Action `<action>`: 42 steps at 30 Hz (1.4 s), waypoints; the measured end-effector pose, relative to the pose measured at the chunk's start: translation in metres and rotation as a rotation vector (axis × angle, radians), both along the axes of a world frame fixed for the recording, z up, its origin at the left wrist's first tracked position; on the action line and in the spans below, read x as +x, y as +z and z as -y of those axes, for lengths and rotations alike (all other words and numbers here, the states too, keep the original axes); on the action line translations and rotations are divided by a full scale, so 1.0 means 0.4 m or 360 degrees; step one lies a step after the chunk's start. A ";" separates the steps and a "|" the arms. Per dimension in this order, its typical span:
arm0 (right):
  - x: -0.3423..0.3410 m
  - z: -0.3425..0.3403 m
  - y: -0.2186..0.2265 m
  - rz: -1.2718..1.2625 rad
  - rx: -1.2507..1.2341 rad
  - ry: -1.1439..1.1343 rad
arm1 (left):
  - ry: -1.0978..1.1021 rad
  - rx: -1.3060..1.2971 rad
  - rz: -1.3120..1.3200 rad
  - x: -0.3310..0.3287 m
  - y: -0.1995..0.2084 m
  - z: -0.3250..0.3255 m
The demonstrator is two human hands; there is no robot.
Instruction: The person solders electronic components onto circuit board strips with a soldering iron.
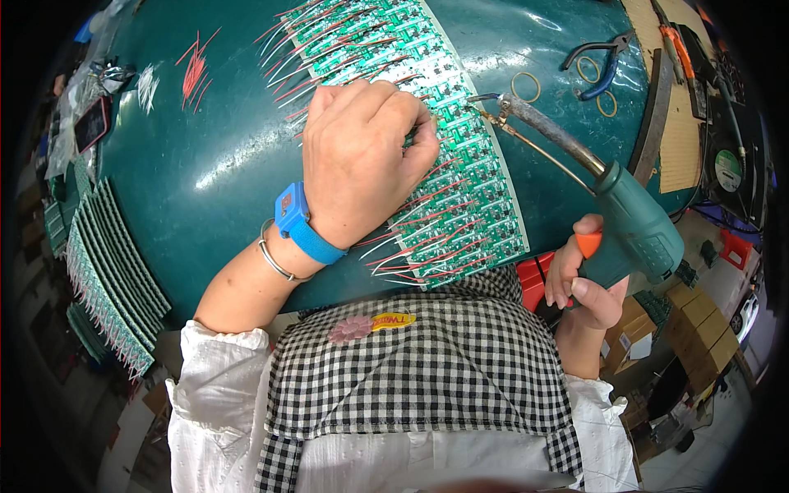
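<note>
My right hand (593,302) grips the handle of a green soldering gun (639,223) with an orange trigger. Its long metal barrel points to the upper left, and the tip sits at the right part of a panel of green circuit boards (486,215). Over the panel's middle is my left hand (362,152), fingers closed in a pinch near the tip; what they hold is hidden. Rows of red and white wires (415,251) stick out leftward from the panel, above and below my left hand.
Loose red wires (195,72) and white wires (147,89) lie on the green tabletop (222,156). Stacked wired panels (115,271) stand at the left edge, below a phone (92,125). Pliers (600,67) and rubber bands (526,86) lie at the upper right. Cardboard boxes (699,337) are lower right.
</note>
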State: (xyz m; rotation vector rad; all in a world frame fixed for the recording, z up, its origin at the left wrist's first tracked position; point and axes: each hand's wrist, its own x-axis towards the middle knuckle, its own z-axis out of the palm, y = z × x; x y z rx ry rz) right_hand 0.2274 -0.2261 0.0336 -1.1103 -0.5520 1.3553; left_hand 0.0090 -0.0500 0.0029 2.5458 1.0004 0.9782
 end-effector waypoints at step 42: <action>0.019 0.060 -0.011 0.0133 -0.0006 0.0143 | -0.0074 -0.0300 -0.0043 0.004 0.040 0.036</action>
